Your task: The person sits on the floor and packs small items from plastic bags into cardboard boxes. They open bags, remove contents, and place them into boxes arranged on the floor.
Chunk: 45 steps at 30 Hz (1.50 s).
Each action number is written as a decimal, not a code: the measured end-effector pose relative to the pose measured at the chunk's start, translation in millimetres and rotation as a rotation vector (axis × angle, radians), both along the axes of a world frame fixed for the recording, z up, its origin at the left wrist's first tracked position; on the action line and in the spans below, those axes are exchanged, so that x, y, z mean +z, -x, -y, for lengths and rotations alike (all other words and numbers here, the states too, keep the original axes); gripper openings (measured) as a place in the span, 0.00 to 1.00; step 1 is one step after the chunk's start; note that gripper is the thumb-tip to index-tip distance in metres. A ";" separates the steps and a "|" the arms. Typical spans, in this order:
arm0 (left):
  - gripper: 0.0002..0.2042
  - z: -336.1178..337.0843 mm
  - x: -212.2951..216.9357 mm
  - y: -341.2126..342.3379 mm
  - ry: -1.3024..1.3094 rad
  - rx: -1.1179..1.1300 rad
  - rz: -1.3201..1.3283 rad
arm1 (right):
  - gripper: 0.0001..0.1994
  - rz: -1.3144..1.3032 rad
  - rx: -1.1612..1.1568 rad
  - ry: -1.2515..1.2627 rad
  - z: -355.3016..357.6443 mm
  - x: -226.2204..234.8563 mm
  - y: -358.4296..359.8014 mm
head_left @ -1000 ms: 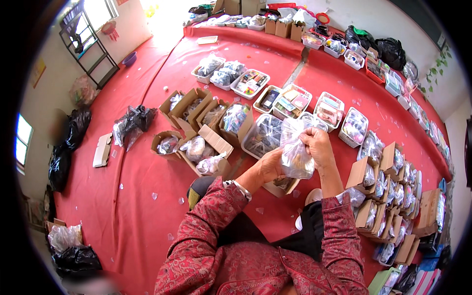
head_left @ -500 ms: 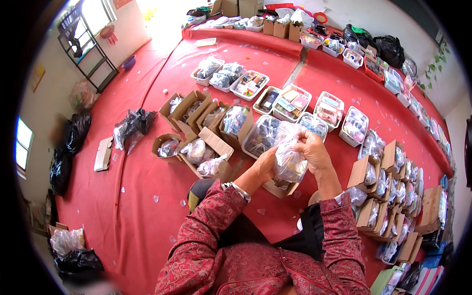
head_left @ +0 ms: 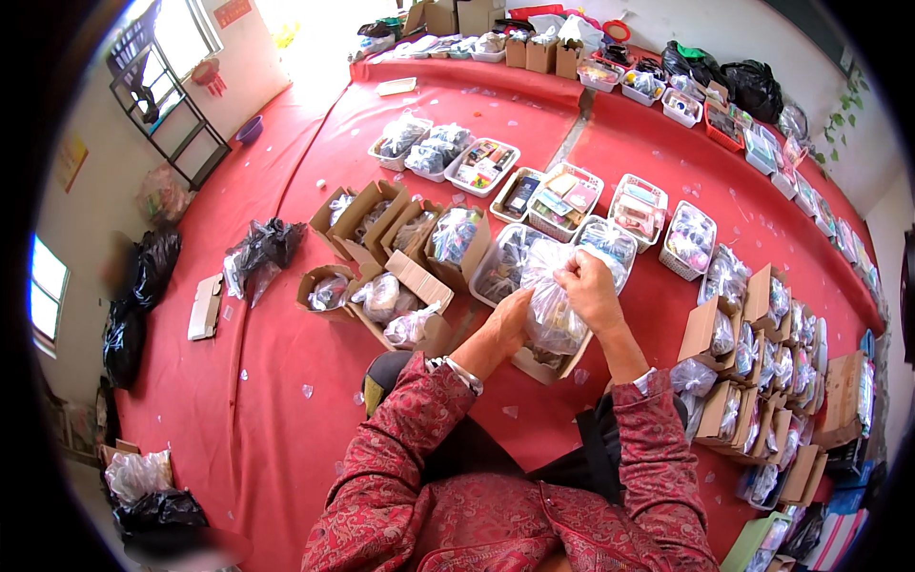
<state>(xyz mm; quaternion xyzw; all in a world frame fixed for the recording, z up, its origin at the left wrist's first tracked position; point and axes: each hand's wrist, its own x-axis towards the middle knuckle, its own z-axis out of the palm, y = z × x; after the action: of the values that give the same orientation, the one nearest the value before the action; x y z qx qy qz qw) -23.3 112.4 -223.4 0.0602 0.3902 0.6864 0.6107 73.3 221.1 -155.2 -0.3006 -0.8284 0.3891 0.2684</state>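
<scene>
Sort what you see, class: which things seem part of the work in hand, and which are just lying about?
Likely in the work:
- clear plastic bag
- right hand, pinching its top
- left hand, at its side

Probably lying about:
- purple basin
- flattened cardboard
- ladder-like rack

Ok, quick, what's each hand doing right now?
Left hand: against the left side of the clear plastic bag; fingers partly hidden, grip cannot be told.
Right hand: closed, holding the bag's gathered top.
</scene>
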 end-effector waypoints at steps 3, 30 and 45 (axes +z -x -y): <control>0.15 0.9 11.3 -4.9 0.022 -0.009 -0.017 | 0.07 -0.110 0.021 0.364 -7.1 3.3 -1.7; 0.19 8.6 52.0 -16.5 0.249 0.330 -1.922 | 0.04 -0.356 -0.187 0.699 9.3 -15.1 25.6; 0.09 1.5 42.2 -4.6 0.334 0.419 -2.059 | 0.03 -0.225 -0.131 0.408 15.0 -33.4 29.3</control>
<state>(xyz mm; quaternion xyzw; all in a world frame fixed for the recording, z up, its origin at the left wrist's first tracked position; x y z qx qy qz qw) -18.7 110.9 -181.2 0.4590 0.8107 0.3339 -0.1436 44.0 206.1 -188.6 -0.3567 -0.6761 0.5613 0.3172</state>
